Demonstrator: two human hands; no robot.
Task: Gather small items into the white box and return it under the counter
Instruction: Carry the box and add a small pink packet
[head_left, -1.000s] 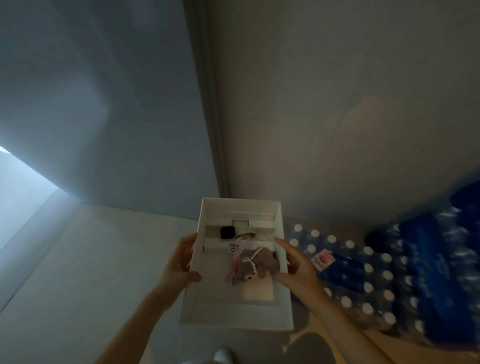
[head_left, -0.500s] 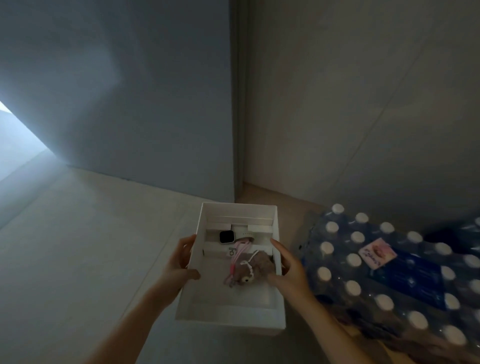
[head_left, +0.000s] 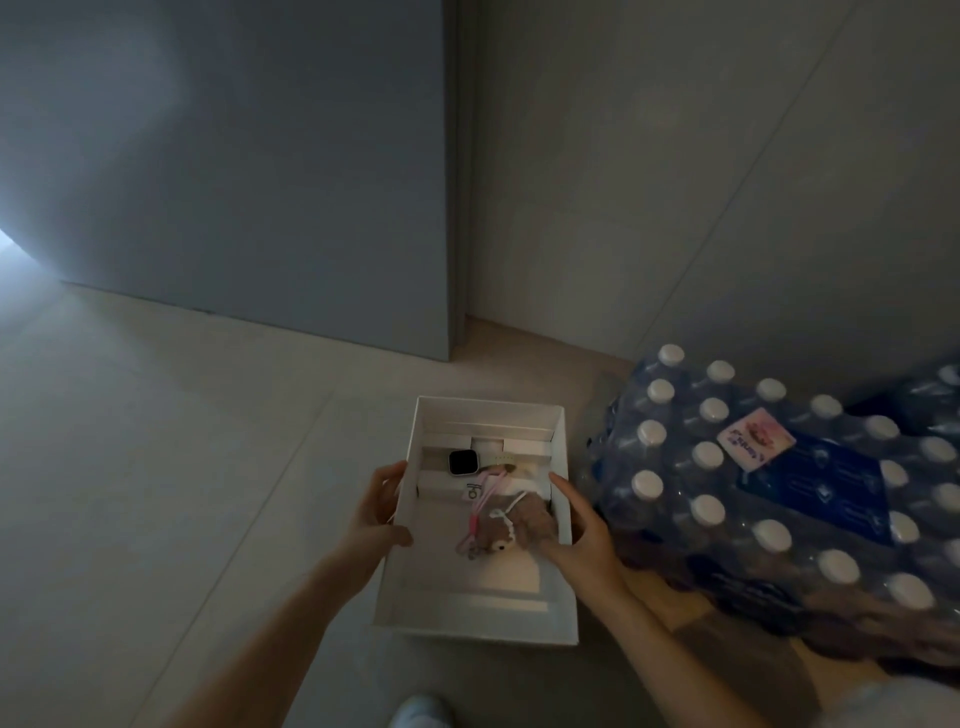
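I hold the open white box (head_left: 467, 616) low over the floor, near a dark corner. My left hand (head_left: 376, 512) grips its left wall, thumb over the rim. My right hand (head_left: 584, 535) grips the right wall, thumb inside the box. Inside lie a smartwatch (head_left: 463, 461) with a pale strap at the far end, a small white tag (head_left: 471, 490), a pink strap (head_left: 480, 506) and a small brown plush toy (head_left: 519, 522).
A shrink-wrapped pack of water bottles (head_left: 779, 499) with white caps lies right beside the box, with a pink label (head_left: 756, 436) on top. A grey panel (head_left: 260, 182) and a wall meet behind the box. Pale floor tiles (head_left: 156, 467) spread to the left.
My view has tilted down and the box has come lower, closer to the floor beside the bottle pack. Both hands keep the same grip.
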